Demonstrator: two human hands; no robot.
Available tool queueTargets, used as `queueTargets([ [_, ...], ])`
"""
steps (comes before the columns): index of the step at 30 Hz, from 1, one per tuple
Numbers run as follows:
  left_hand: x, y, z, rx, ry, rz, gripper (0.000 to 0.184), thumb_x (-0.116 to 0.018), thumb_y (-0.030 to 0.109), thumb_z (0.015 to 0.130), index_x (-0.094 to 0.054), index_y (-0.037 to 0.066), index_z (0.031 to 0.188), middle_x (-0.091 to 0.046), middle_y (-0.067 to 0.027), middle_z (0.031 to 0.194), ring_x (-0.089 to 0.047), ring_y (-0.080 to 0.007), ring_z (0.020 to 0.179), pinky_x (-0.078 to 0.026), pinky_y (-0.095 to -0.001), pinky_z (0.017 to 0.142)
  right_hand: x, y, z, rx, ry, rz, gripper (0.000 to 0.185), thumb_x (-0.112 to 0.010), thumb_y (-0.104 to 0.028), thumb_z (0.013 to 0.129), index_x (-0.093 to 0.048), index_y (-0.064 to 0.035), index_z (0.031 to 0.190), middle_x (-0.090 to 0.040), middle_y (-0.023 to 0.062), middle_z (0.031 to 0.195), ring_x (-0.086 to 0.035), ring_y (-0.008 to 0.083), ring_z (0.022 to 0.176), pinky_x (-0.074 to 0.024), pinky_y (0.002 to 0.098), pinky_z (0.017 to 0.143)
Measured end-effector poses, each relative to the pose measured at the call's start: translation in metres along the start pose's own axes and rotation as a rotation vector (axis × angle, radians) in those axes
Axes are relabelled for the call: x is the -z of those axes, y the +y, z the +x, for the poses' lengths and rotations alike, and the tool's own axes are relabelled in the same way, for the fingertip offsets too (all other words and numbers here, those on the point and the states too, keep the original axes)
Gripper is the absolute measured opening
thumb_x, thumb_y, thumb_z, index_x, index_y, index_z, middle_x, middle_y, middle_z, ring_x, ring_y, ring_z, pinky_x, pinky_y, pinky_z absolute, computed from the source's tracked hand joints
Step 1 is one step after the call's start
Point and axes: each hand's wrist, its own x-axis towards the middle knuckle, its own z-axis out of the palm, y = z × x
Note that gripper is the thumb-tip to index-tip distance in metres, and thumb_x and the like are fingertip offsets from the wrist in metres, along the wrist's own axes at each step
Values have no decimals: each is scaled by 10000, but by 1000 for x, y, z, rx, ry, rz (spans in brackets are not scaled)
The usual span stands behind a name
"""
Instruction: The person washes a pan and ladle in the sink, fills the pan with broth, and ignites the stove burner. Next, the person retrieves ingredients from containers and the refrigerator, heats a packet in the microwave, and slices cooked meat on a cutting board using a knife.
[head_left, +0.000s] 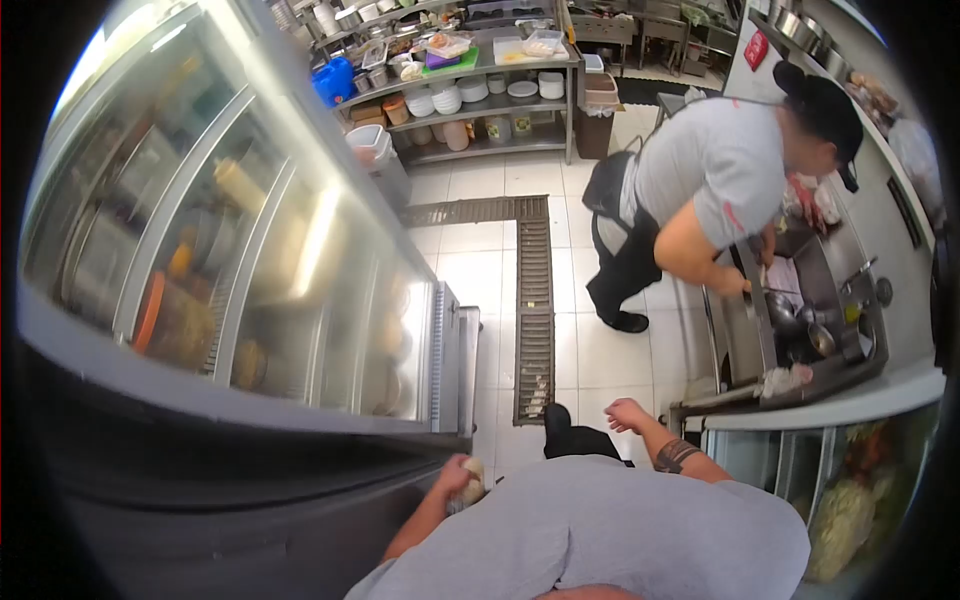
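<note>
Lt grey shirt, looks plain & loose, short sleeves; thin dk line mid-front, seam or crease, can't tell. R forearm has dk tattoo, approx. band-shaped, pattern too sm. to read. L hand & R hand both bare. Blk trousers & blk shoe w/ rounded toe show past shirt's edge.

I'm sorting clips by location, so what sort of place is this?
Most likely a restaurant or other commercial kitchen: there's a long floor drain grate, stacked white bowls on metal shelving, and a large glass-fronted cabinet.
</note>
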Motion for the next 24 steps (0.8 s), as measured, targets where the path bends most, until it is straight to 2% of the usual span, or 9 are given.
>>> queueTargets([
  [3,33,104,52,-74,89,-224,772,-789,29,722,-511,45,1443,-626,-190,1329,-606,-327,1230,-504,-433,1020,-6,-86,37,112,-171,-179,257,-652,-266,956,-678,-19,1022,-684,72,867,-657,163,677,-553,313,564],
  [9,60,310,117,-351,387,0,871,-746,78,793,-328,-12,1552,-509,-265,1468,-508,-381,1363,-428,-431,1120,-46,-295,58,275,-508,-177,421,-639,-430,1010,-654,-66,1221,-687,50,1059,-687,171,919,-579,331,766],
  [11,60,358,137,-425,242,-106,1001,-765,118,819,-168,-10,1612,-417,-284,1544,-431,-375,1438,-384,-418,1165,-60,-355,49,176,-701,360,493,-633,-473,1016,-615,-97,1333,-685,62,1159,-691,190,999,-583,366,840],
  [14,74,412,172,-626,26,-177,1147,-801,164,829,1,24,1637,-368,-281,1585,-412,-389,1456,-402,-419,1156,-68,-411,104,339,-590,310,507,-635,-457,1019,-582,-117,1392,-690,72,1199,-695,203,1041,-595,402,857],
  [17,108,447,244,-500,-15,-276,1103,-783,156,841,-37,51,1646,-453,-252,1538,-519,-371,1378,-481,-413,1080,-34,-474,162,114,-810,354,485,-648,-398,1019,-550,-135,1414,-666,62,1258,-678,203,1099,-577,362,877],
  [18,123,461,267,-512,15,-173,985,-752,114,856,-161,67,1643,-549,-209,1460,-624,-322,1250,-538,-401,995,-26,-491,179,111,-742,332,495,-669,-374,1009,-552,-103,1406,-669,55,1238,-675,186,1084,-572,347,885],
  [21,178,521,317,-352,-313,-350,849,-707,63,879,-276,38,1611,-548,-212,1452,-604,-296,1237,-528,-394,1011,-5,-544,231,145,-622,143,488,-680,-344,1003,-557,-76,1392,-672,60,1217,-684,179,1040,-577,341,862],
  [23,197,538,369,-332,-293,-442,800,-687,70,888,-321,49,1600,-575,-170,1436,-632,-237,1149,-544,-363,957,5,-580,266,199,-638,82,474,-674,-321,1007,-557,-71,1393,-675,70,1209,-692,181,1015,-578,346,840],
  [24,212,555,390,-473,-315,-330,810,-690,59,880,-322,57,1601,-589,-164,1412,-640,-221,1115,-547,-355,935,13,-601,278,140,-607,114,472,-660,-319,1015,-554,-62,1396,-679,71,1204,-694,181,1006,-574,345,836],
])
